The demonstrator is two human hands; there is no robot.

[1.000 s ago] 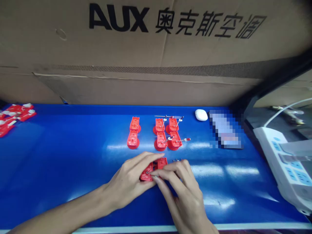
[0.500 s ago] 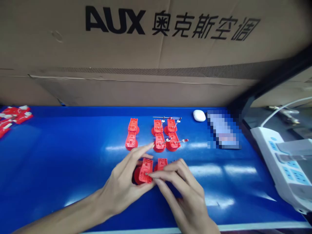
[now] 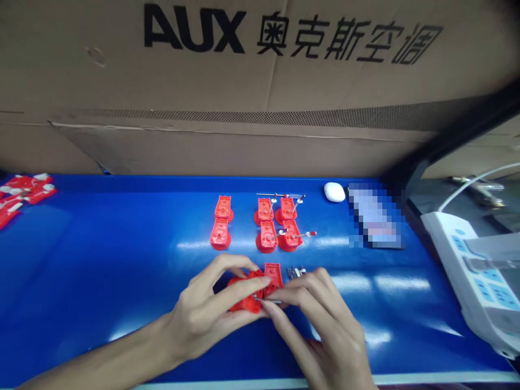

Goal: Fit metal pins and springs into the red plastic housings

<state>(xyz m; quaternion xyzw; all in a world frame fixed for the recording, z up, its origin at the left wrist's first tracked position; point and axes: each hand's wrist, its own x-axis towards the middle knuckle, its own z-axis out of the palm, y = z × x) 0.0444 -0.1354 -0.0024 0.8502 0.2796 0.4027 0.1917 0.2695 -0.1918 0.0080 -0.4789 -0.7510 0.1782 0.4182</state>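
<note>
My left hand (image 3: 207, 303) is wrapped round a red plastic housing (image 3: 254, 307), its fingers over the top and thumb side below. My right hand (image 3: 320, 319) pinches a thin metal pin (image 3: 273, 301) between thumb and fingertips, its tip at the held housing. Another red housing (image 3: 272, 275) stands on the table just behind the right fingertips. Several small metal pins (image 3: 296, 272) lie beyond the right knuckles. Farther back, red housings with rods (image 3: 267, 236) sit in two rows, and two red housings without rods (image 3: 220, 234) stand left of them.
A screwdriver (image 3: 280, 195) lies behind the rows on the blue table (image 3: 122, 260). A white case (image 3: 334, 192) and a blurred-out phone (image 3: 376, 216) are at the back right. A white power strip (image 3: 467, 271) runs along the right edge. Red and white parts (image 3: 26, 195) are piled far left.
The held housing has tipped and turned to the right in my left hand, whose fingers now lie across it. My right hand has shifted slightly right, showing the metal pin and the loose pins.
</note>
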